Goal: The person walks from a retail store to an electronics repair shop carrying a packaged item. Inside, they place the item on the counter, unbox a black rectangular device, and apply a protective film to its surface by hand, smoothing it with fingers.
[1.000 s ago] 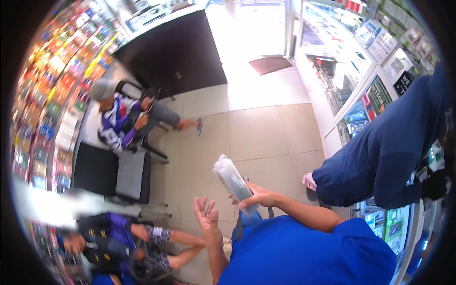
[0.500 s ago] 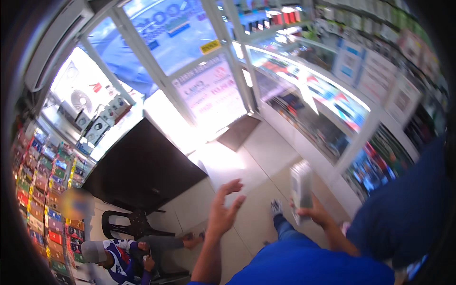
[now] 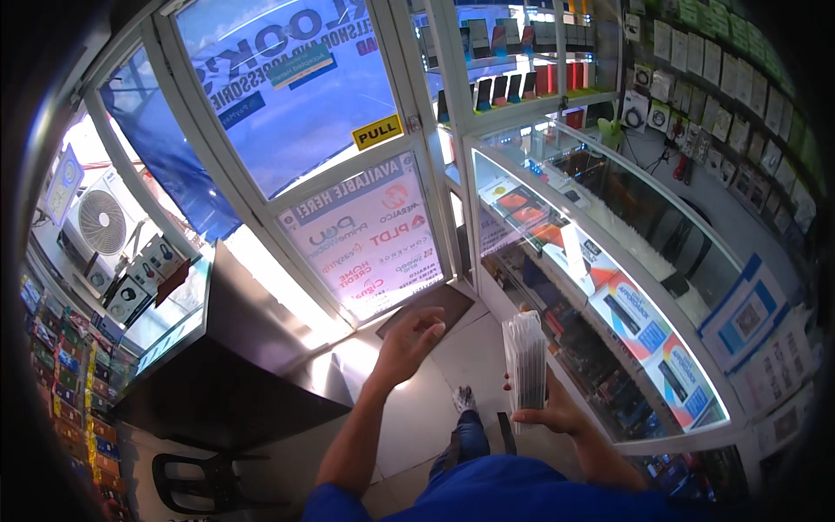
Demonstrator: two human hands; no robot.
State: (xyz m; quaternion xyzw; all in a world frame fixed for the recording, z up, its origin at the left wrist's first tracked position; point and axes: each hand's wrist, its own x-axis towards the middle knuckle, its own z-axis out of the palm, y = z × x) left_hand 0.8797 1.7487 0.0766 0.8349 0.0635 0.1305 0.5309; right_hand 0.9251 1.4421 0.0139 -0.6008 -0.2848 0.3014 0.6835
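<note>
Right hand [image 3: 561, 412] clamped round the near end of a clear-wrapped stack [image 3: 527, 361], left of the glass display case [image 3: 600, 300]; left hand [image 3: 407, 346] bare, fingers loosely parted; carrying seems in hand, any next move calling for a firm grip.

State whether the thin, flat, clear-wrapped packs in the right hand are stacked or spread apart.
Stacked: the clear-wrapped packs sit face to face in one narrow block, gripped by the right hand.

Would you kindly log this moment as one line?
left hand: half-open, nothing visibly held | right hand: gripping stack of thin, clear-wrapped pieces | ahead: glass door, brown mat | right side: lit display case
</note>
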